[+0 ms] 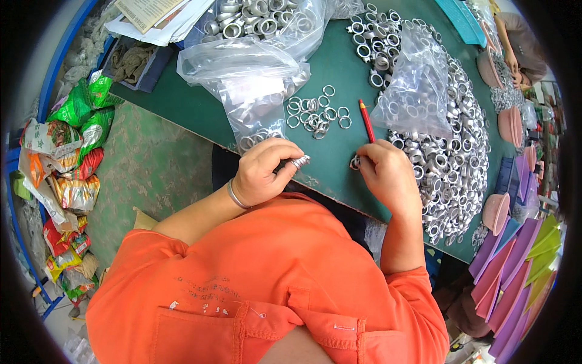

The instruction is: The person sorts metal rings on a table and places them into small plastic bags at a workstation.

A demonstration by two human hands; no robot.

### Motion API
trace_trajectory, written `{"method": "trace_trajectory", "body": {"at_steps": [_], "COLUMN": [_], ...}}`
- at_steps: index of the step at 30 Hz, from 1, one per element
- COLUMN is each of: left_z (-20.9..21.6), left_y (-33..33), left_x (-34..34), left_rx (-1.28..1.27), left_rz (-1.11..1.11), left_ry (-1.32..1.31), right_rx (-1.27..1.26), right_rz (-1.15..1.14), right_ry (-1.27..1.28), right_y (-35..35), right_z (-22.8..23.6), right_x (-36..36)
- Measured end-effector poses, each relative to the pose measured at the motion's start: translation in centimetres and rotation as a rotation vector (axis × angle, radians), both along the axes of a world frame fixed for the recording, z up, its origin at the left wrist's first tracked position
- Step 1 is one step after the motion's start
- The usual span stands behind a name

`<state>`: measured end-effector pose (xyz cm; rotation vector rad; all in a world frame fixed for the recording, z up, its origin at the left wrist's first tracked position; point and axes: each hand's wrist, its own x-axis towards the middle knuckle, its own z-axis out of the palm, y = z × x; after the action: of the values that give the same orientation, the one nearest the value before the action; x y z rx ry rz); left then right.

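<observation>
My left hand (265, 173) is closed around a short stack of thin metal rings (300, 162), held at the table's near edge. Between the fingertips of my right hand (388, 173) is a small metal ring part (355, 162), mostly covered by the fingers. A red pencil (367, 121) lies just beyond that hand. Several loose thin rings (318, 112) are scattered on the green table between and beyond my hands. To the right of my right hand spreads a big heap of silver metal ring fittings (451, 170).
Clear plastic bags (242, 70) of metal fittings stand at the back left, and another plastic bag (418, 85) lies on the heap. Papers (151, 18) and a grey bin (136, 64) are at the far left. Pink baskets (496, 212) line the right; another person (521, 45) sits far right.
</observation>
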<state>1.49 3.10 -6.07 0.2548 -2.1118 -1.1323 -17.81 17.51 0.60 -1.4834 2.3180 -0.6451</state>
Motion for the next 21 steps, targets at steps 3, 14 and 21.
{"method": "trace_trajectory", "body": {"at_steps": [3, 14, 21], "left_z": [-0.1, 0.0, -0.1], "left_y": [0.1, 0.1, 0.1], "left_x": [-0.1, 0.0, 0.0], "left_rx": [-0.001, -0.025, -0.029], "left_rz": [0.007, 0.005, 0.004], "left_ry": [0.011, 0.008, 0.009], "right_rx": [-0.049, -0.271, -0.369], "right_rz": [0.021, -0.18, -0.272], "right_ry": [0.07, -0.151, -0.876], "right_y": [-0.2, -3.5, -2.2], "right_z": [-0.1, -2.7, -2.1], "right_x": [-0.1, 0.7, 0.8]}}
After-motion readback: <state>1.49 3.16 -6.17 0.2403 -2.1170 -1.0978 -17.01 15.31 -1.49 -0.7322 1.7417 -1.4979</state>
